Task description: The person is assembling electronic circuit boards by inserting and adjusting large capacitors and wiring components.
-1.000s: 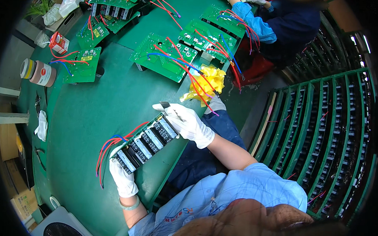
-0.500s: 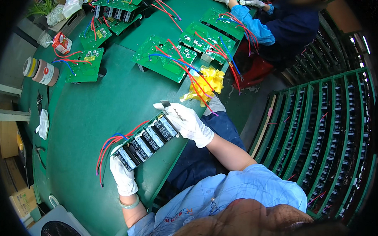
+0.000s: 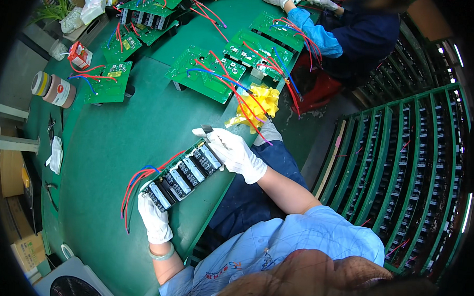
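Observation:
A circuit board (image 3: 181,176) with a row of black capacitors is held tilted on edge above the near side of the green bench, its capacitors turned toward me. My left hand (image 3: 154,218), in a white glove, grips the lower left end. Around the upper right end closes my right hand (image 3: 235,154), also gloved. A thin grey metal tool (image 3: 207,129) sticks out between the right fingers; its kind is partly hidden by the glove. Red and blue wires (image 3: 133,185) hang from the board's far side, left of the capacitors.
Several green boards (image 3: 205,74) with wires lie farther back on the bench (image 3: 106,159). A crumpled yellow cloth (image 3: 259,104) rests at the bench edge. Jars (image 3: 60,91) and a small carton (image 3: 80,55) stand at left. A co-worker's sleeve (image 3: 316,33) is at the far right, beside green racks (image 3: 393,169).
Both hands and the held board stay almost in place, with only a very slight shift. At the back, the co-worker's gloved hand has moved a little.

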Available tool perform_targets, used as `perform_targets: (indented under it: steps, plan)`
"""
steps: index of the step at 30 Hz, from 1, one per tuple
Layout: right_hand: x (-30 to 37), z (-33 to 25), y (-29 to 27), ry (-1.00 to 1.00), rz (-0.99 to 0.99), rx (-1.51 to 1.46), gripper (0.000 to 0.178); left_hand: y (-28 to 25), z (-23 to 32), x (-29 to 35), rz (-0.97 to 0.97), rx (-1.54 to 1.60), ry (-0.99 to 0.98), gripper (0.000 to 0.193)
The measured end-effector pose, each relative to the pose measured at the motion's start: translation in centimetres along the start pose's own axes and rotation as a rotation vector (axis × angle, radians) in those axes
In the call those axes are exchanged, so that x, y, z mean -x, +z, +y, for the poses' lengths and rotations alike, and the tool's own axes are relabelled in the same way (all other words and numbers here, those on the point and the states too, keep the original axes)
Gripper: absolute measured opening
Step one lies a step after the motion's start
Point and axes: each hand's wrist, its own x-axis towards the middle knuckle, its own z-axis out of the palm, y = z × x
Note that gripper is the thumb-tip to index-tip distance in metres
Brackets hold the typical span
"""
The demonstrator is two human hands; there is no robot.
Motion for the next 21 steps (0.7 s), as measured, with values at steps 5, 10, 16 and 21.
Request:
perform_targets:
  steps: [5, 10, 16, 21]
  plan:
    - [0.1, -0.2, 0.1, -0.005, -0.012, 0.013, 0.032, 0.4, -0.4, 0.4, 0.028, 0.106, -0.063, 0.037]
    - [0.3, -0.9, 0.1, 0.046, -0.011, -0.037, 0.033, -0.3, -0.4, 0.2, -0.018, -0.145, 0.085, 0.035]
    - [0.0, 0.1, 0.1, -0.006, 0.002, -0.02, 0.033, -0.3, -1.0, 0.5, 0.0, -0.213, 0.143, 0.035]
    - [0.0, 0.3, -0.1, -0.035, -0.001, -0.017, 0.033, 0.1, -1.5, 0.8, 0.005, -0.12, 0.082, 0.035]
